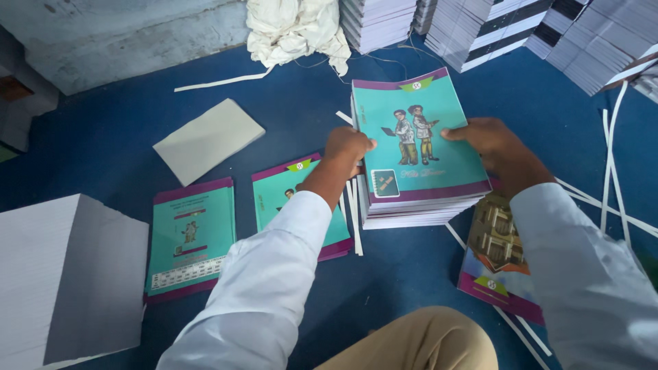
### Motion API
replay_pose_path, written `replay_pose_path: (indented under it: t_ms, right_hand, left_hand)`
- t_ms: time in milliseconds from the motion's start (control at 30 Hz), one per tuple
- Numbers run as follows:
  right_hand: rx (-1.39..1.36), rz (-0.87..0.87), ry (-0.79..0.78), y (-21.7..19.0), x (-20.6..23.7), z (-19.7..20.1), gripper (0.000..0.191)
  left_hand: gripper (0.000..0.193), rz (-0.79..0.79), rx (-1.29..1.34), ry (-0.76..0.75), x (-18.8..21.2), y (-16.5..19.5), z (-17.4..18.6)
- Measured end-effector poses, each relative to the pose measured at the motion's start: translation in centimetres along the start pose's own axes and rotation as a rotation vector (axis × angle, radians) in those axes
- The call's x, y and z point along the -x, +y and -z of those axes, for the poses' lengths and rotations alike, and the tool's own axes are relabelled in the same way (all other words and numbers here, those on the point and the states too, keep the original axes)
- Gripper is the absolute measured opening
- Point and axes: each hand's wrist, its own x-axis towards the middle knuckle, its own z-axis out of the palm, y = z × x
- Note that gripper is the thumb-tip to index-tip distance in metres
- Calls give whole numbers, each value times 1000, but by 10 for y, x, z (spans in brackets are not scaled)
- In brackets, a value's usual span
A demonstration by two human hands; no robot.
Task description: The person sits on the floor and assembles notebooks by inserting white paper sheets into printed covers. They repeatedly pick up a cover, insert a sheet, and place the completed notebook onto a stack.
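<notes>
Head view: a person seated on a blue floor (103, 144) grips a stack of teal notebooks (418, 168) between both hands. The left hand (348, 149) clamps the stack's left edge, its fingers curled shut against the side. The right hand (492, 142) presses the right edge, thumb lying on the top cover and fingers wrapped under out of sight. The stack sits just in front of the person's knee (425, 339), resting on or barely above the floor.

A stack this thick looks heavy, and its glossy covers look slippery, so the books may slide apart; squeezing both long edges, as here, seems the firmest hold.

Two single notebooks (192, 236) lie flat to the left, another with a building on its cover (497, 257) to the right. White paper strips (610, 171) litter the floor. A pale paper block (65, 281) stands near left, a crumpled white cloth (295, 27) and taller book stacks (493, 27) beyond.
</notes>
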Motion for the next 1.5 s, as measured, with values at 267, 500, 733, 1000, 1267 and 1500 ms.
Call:
replay_pose_path:
  t_ms: [267,500,733,1000,1267,1500]
  right_hand:
    - [-39,-21,7,-1,-9,-1,49]
    - [407,105,160,-5,-14,-5,45]
    - [582,109,204,-4,-19,-7,42]
    - [505,103,236,-3,-11,-11,43]
    - [304,130,217,1,1,-13,43]
    - [499,-18,212,-4,-15,-16,47]
  left_hand:
    - [31,-25,-141,75,0,0,0]
    - [29,-96,-230,132,-7,-5,-3]
    - [25,-226,-226,184,-4,-15,-6]
    - [29,-377,-551,263,-1,-14,-8]
    - [33,-233,-713,239,35,7,-4]
    - [45,-213,-514,219,30,4,0]
